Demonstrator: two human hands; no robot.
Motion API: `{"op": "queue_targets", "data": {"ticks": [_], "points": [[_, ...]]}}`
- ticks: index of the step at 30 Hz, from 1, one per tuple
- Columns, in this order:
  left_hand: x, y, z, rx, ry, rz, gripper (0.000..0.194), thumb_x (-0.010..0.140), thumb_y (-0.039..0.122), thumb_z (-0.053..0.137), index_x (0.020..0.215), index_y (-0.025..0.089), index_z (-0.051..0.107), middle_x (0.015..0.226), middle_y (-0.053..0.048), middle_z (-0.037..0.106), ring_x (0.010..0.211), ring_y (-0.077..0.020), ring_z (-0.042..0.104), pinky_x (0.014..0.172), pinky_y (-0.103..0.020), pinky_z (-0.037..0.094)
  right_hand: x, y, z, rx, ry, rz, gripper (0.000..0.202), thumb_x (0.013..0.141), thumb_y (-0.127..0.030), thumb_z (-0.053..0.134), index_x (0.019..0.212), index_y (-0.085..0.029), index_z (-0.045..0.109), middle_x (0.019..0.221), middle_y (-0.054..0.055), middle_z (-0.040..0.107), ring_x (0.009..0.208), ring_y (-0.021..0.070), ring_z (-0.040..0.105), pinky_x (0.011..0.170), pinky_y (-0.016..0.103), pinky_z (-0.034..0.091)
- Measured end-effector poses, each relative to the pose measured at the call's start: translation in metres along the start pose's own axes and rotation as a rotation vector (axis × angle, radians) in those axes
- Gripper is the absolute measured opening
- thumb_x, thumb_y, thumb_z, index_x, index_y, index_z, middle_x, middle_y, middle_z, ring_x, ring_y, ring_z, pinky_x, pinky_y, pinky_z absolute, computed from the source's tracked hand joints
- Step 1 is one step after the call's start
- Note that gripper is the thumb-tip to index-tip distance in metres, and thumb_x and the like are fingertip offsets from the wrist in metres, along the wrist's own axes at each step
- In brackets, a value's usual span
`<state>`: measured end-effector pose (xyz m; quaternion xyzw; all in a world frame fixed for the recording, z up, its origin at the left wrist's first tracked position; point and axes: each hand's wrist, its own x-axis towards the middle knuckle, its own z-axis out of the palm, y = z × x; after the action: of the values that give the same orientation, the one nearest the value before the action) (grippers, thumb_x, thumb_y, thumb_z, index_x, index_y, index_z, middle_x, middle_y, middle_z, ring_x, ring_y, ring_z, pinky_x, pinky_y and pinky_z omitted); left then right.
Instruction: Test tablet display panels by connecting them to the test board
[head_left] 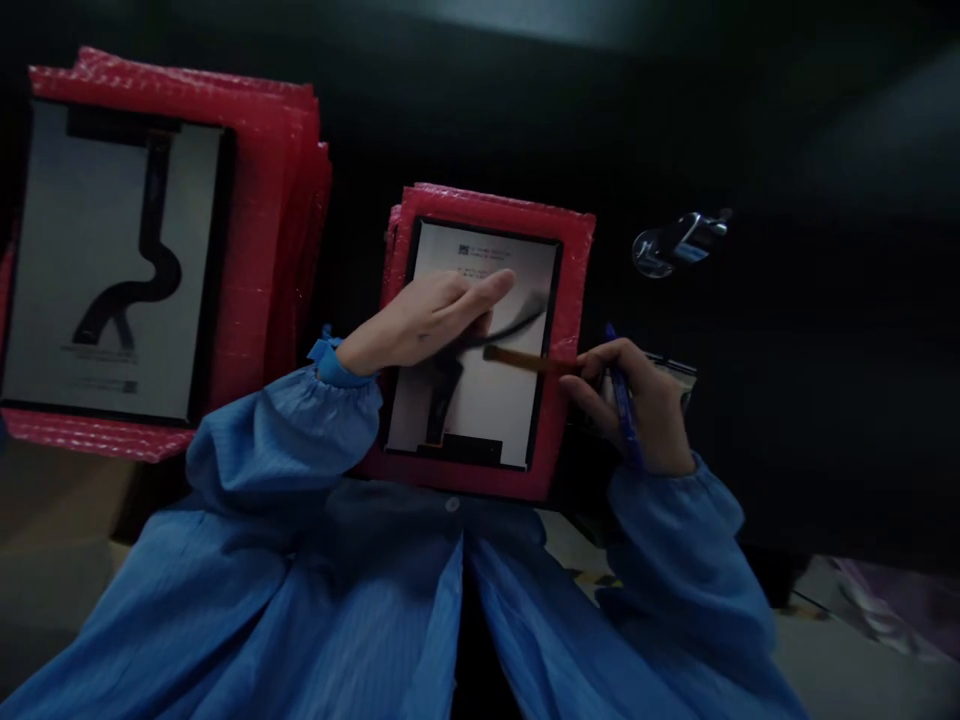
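- Pressing flat on a display panel (487, 400), the left hand (420, 320) lies fingers extended on the pale back of the panel, its grip wide and holding nothing.
- Two panels show: this one at centre, and a second panel (105, 265) well apart at the left; each rests on its own pile of red bubble-wrap sleeves, the centre pile (574, 260) low, the left pile (277, 200) several sleeves thick.
- The right hand (637, 400), at the centre panel's right edge, is closed on two things: a thin amber-brown strip (525, 358) pinched at the fingertips, and a blue pen (624, 400) tucked along the fingers.
- The centre panel is a pale grey rectangle with a dark border, printed text near its far end and a black flex cable curving down its middle.
- Its long axis runs away from the person, slightly tilted; the strip lies across it, pointing left towards the left hand.
- One shiny metal object (679, 243), blurred, sits on the dark worktop (825, 350) beyond the right hand.
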<state>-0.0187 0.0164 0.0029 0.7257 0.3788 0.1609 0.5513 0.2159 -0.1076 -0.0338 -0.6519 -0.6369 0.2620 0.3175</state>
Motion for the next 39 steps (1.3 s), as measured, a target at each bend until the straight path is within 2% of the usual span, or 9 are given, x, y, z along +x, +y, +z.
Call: {"op": "queue_targets", "data": {"ticks": [3, 6, 8, 12, 17, 22, 28, 31, 39], "points": [[-0.002, 0.003, -0.003, -0.314, -0.231, -0.109, 0.066, 0.094, 0.069, 0.033, 0.06, 0.02, 0.06, 0.059, -0.006, 0.06, 0.056, -0.0169, 0.054, 0.061, -0.031, 0.048, 0.009, -0.013, -0.008, 0.141, -0.014, 0.024, 0.029, 0.086, -0.038, 0.071, 0.077, -0.024, 0.047, 0.076, -0.002, 0.064, 0.062, 0.0147, 0.058, 0.061, 0.029, 0.048], [-0.002, 0.004, -0.003, -0.553, -0.331, -0.195, 0.065, 0.093, 0.069, 0.03, 0.075, 0.018, 0.067, 0.061, -0.008, 0.065, 0.044, -0.0134, 0.041, 0.046, -0.03, 0.039, 0.024, -0.028, -0.014, 0.221, -0.017, -0.003, 0.034, 0.082, -0.042, 0.072, 0.076, -0.026, 0.043, 0.077, -0.002, 0.062, 0.063, 0.0153, 0.058, 0.06, 0.03, 0.05], [-0.002, 0.005, -0.003, -0.63, -0.357, -0.219, 0.059, 0.093, 0.06, 0.032, 0.076, 0.018, 0.069, 0.048, -0.005, 0.053, 0.038, -0.0127, 0.033, 0.041, -0.03, 0.032, 0.034, -0.036, -0.014, 0.285, -0.032, -0.027, 0.034, 0.084, -0.044, 0.069, 0.076, -0.026, 0.041, 0.074, -0.002, 0.058, 0.061, 0.0148, 0.056, 0.059, 0.031, 0.05], [-0.005, 0.007, -0.003, -0.667, -0.323, -0.2, 0.044, 0.084, 0.051, 0.045, 0.054, 0.021, 0.057, 0.039, 0.001, 0.025, 0.038, -0.0125, 0.026, 0.041, -0.031, 0.029, 0.043, -0.043, -0.001, 0.468, -0.103, -0.031, 0.031, 0.088, -0.04, 0.063, 0.077, -0.027, 0.036, 0.073, -0.004, 0.059, 0.062, 0.0148, 0.058, 0.064, 0.033, 0.052], [-0.01, 0.007, 0.002, -0.598, -0.187, -0.141, 0.032, 0.084, 0.041, 0.065, 0.063, 0.018, 0.067, 0.048, 0.002, 0.043, 0.042, -0.0084, 0.029, 0.043, -0.027, 0.029, 0.038, -0.039, 0.01, 0.627, -0.148, 0.021, 0.024, 0.089, -0.028, 0.058, 0.083, -0.027, 0.034, 0.074, -0.004, 0.063, 0.067, 0.0161, 0.063, 0.069, 0.033, 0.053], [-0.01, 0.006, 0.013, -0.237, 0.007, 0.122, 0.026, 0.09, 0.037, 0.066, 0.08, 0.015, 0.077, 0.073, -0.004, 0.071, 0.058, -0.0102, 0.054, 0.053, -0.022, 0.042, 0.034, -0.035, 0.006, 0.512, -0.129, 0.035, 0.025, 0.091, -0.026, 0.062, 0.082, -0.026, 0.038, 0.076, -0.004, 0.058, 0.068, 0.0144, 0.062, 0.068, 0.029, 0.054], [-0.008, 0.004, 0.021, -0.024, 0.012, 0.277, 0.027, 0.094, 0.03, 0.062, 0.076, 0.015, 0.076, 0.067, 0.0, 0.068, 0.057, -0.0084, 0.056, 0.053, -0.019, 0.042, 0.033, -0.034, 0.0, 0.469, -0.235, -0.042, 0.028, 0.094, -0.029, 0.065, 0.083, -0.024, 0.04, 0.072, -0.005, 0.052, 0.056, 0.0083, 0.049, 0.055, 0.022, 0.045], [-0.009, 0.005, 0.021, -0.005, -0.055, 0.28, 0.026, 0.095, 0.026, 0.06, 0.078, 0.014, 0.075, 0.065, 0.001, 0.067, 0.055, -0.0068, 0.054, 0.052, -0.018, 0.041, 0.034, -0.034, -0.001, 0.509, -0.265, -0.096, 0.03, 0.094, -0.03, 0.066, 0.082, -0.024, 0.04, 0.074, -0.004, 0.054, 0.059, 0.0089, 0.053, 0.059, 0.022, 0.048], [-0.009, 0.005, 0.022, 0.064, -0.038, 0.292, 0.019, 0.094, 0.022, 0.062, 0.082, 0.013, 0.073, 0.068, 0.001, 0.068, 0.059, -0.0081, 0.06, 0.055, -0.019, 0.044, 0.035, -0.033, 0.0, 0.517, -0.304, -0.107, 0.031, 0.096, -0.034, 0.064, 0.081, -0.025, 0.039, 0.073, -0.003, 0.057, 0.061, 0.0124, 0.057, 0.059, 0.025, 0.051]]}}
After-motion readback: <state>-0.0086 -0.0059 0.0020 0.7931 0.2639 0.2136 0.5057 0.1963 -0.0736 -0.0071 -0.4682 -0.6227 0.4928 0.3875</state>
